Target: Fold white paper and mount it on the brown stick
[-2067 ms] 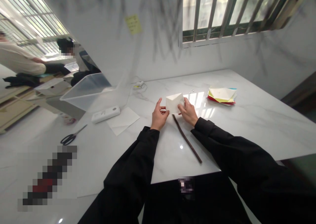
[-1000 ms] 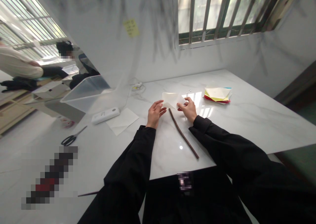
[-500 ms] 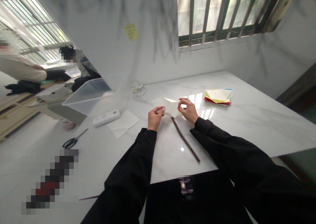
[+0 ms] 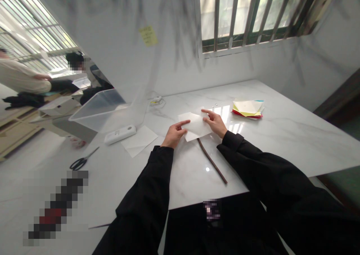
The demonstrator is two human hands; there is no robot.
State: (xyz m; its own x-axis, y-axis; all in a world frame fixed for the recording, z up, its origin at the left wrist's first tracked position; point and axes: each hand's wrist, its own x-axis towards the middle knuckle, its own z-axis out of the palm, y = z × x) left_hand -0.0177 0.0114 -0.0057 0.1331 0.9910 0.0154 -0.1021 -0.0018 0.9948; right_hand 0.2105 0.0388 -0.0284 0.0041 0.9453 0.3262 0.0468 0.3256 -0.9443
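Observation:
A folded white paper (image 4: 194, 126) lies flat on the white marble table (image 4: 281, 142). My left hand (image 4: 173, 134) presses its left edge with an outstretched forefinger. My right hand (image 4: 216, 122) presses down on its right side, fingers spread over it. Under the paper's near edge a thin dark brown stick (image 4: 211, 160) runs toward me along the table.
A stack of coloured paper sheets (image 4: 248, 108) sits to the right. To the left lie a flat white sheet (image 4: 140, 139), a white remote-like device (image 4: 120, 134), a clear plastic bin (image 4: 104, 110) and black scissors (image 4: 81, 160). Two people sit at far left.
The paper was held up in both hands and unfolded; now it is lowered flat onto the table and both hands press on it.

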